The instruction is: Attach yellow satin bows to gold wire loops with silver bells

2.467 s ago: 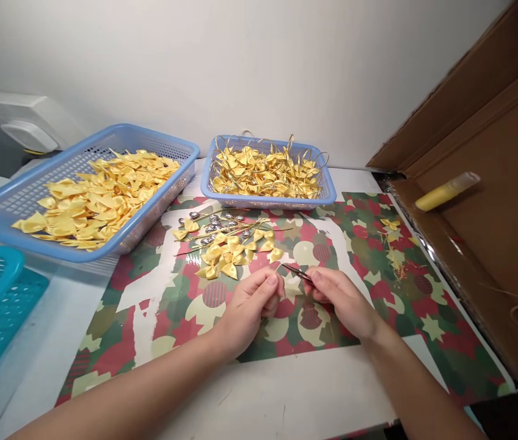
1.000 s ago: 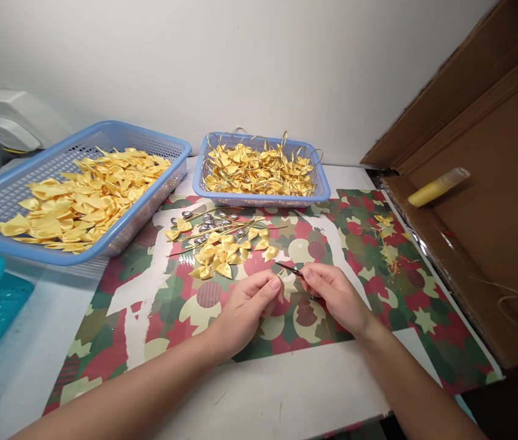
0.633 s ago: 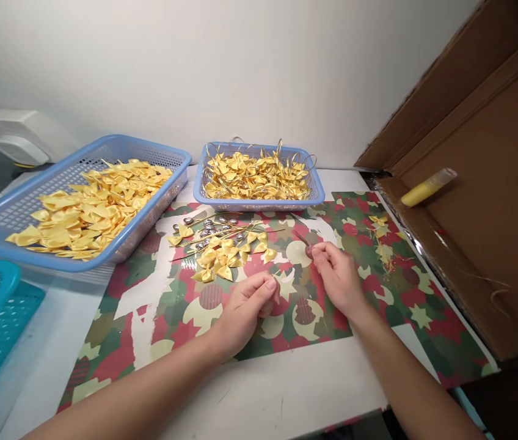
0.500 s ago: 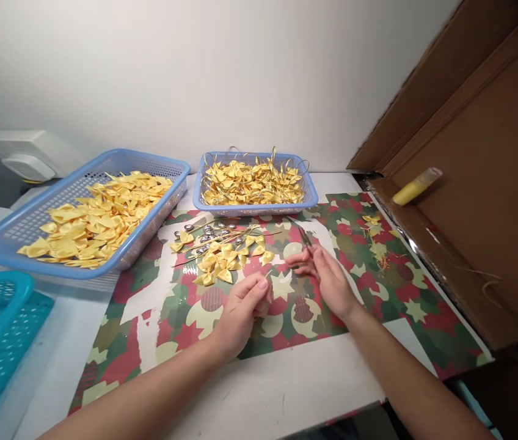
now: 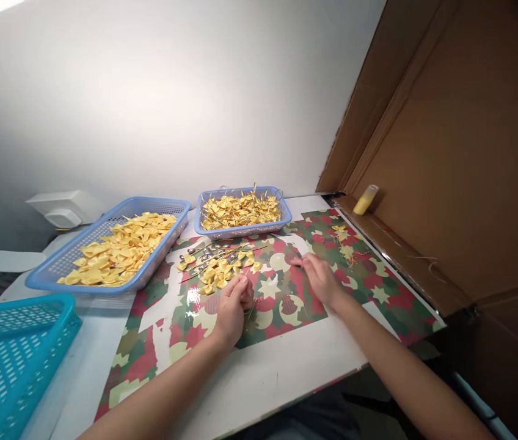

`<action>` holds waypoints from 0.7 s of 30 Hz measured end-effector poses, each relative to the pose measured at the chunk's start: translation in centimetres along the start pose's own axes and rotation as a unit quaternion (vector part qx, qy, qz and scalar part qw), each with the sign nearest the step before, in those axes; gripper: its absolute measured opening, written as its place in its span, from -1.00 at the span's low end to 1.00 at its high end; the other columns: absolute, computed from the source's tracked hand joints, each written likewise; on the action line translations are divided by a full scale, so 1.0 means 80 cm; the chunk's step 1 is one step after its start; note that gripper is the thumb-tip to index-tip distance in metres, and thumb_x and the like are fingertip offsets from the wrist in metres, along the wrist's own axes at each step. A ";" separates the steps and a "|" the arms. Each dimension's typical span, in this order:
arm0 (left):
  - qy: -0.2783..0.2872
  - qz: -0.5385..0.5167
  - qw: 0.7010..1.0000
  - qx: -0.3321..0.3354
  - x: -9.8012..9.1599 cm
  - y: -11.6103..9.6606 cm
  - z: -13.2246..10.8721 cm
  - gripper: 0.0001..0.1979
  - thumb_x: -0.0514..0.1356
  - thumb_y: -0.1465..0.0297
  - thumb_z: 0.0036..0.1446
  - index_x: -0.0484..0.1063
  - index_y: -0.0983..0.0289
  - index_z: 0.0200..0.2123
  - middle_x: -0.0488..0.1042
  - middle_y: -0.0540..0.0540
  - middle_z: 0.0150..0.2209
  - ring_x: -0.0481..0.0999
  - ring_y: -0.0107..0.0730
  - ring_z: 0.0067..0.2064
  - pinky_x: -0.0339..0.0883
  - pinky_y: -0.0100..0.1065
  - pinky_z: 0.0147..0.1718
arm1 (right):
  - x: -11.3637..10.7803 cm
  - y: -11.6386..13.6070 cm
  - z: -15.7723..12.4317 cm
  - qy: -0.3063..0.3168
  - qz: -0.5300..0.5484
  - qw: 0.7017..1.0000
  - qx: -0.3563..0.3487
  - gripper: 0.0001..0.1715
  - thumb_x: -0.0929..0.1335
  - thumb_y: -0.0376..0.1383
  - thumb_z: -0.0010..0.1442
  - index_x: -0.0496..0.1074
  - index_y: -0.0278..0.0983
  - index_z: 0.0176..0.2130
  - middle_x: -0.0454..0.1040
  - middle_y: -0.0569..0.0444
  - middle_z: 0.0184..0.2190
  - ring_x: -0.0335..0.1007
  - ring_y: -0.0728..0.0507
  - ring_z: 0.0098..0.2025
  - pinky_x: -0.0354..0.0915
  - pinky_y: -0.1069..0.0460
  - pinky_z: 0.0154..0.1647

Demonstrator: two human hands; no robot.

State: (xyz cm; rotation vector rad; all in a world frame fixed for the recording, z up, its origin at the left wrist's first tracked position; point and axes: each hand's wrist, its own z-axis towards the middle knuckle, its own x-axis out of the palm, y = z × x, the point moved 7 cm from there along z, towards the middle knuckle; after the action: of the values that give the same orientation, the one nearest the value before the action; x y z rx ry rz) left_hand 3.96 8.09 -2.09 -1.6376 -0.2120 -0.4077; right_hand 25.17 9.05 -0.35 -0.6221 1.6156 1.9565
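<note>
My left hand (image 5: 235, 305) is closed in a pinch above the patterned sheet, just in front of a pile of yellow satin bows (image 5: 220, 272). A thin gold strand (image 5: 251, 309) shows by its lower fingers; most of whatever it grips is hidden. To the right, my right hand (image 5: 321, 278) hovers apart from the left, its fingers curled and pointing left. What lies in those fingers cannot be made out. Behind the bows lie gold cords with small silvery bells (image 5: 208, 251).
A blue basket (image 5: 41, 282) of yellow bows stands at left, with a smaller blue basket (image 5: 243, 232) of bows on gold cords at the back. A teal basket (image 5: 64, 324) sits front left. Cardboard (image 5: 446, 153) walls the right side, near a yellow tube (image 5: 366, 200) and thread scraps (image 5: 349, 253).
The view has tilted up and shifted. The slim dark tool that stuck out of my right hand no longer shows clearly. The left hand stays closed, and a strand now hangs beside it.
</note>
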 end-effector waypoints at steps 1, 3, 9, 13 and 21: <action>0.000 0.002 1.000 0.009 0.001 -0.005 0.000 -0.59 0.18 0.20 0.08 0.05 0.24 -0.62 -0.04 -0.15 -0.62 -0.11 -0.59 -0.60 -0.20 -0.46 -0.61 | -0.017 -0.013 0.002 -0.031 -0.015 0.999 0.012 -0.57 0.07 -0.12 0.38 0.38 -0.25 -0.23 0.56 -0.10 -0.20 0.46 -0.23 -0.14 0.29 -0.08 -0.11; -0.003 0.004 0.999 0.033 0.002 -0.020 0.001 -0.60 0.16 0.22 0.09 0.04 0.24 -0.62 -0.04 -0.15 -0.62 -0.10 -0.59 -0.60 -0.20 -0.46 -0.61 | -0.047 -0.033 0.003 -0.086 -0.041 0.995 0.032 -0.57 0.06 -0.14 0.35 0.37 -0.27 -0.25 0.53 -0.18 -0.19 0.42 -0.29 -0.12 0.26 -0.16 -0.05; 0.030 0.013 0.994 0.106 0.019 -0.100 0.003 -0.62 0.13 0.17 0.08 0.07 0.24 -0.59 -0.09 -0.17 -0.63 -0.11 -0.59 -0.62 -0.15 -0.47 -0.61 | -0.071 -0.039 0.007 -0.110 -0.038 0.992 0.051 -0.79 0.30 -0.16 0.20 0.40 -0.24 -0.36 0.40 -0.24 0.08 0.01 -0.43 0.27 -0.17 -0.36 0.28; 0.080 0.065 0.989 0.108 0.037 -0.139 -0.005 -0.66 0.17 0.20 0.09 0.15 0.25 -0.57 -0.05 -0.18 -0.64 -0.09 -0.60 -0.62 -0.15 -0.47 -0.61 | -0.037 0.012 -0.007 -0.066 0.052 0.995 0.048 -0.67 0.33 -0.06 0.18 0.47 -0.26 -0.23 0.26 -0.22 0.23 -0.19 -0.42 0.37 -0.23 -0.38 0.31; 0.213 0.388 0.872 0.210 0.081 -0.141 -0.091 -0.68 0.05 0.39 0.21 0.16 0.25 -0.60 0.16 -0.06 -0.59 0.13 -0.47 -0.51 0.01 -0.39 -0.49 | 0.113 0.179 -0.108 0.269 0.509 0.816 0.061 -0.28 0.04 0.18 0.29 0.45 -0.26 -0.21 0.53 -0.12 -0.25 0.49 -0.23 -0.15 0.39 -0.14 -0.15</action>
State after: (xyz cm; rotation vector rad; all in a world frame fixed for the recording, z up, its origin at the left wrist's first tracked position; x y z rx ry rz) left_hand 4.72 1.50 11.24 -1.0461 0.6430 -0.0769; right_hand 9.13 -0.66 2.89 -0.2432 2.8267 2.4563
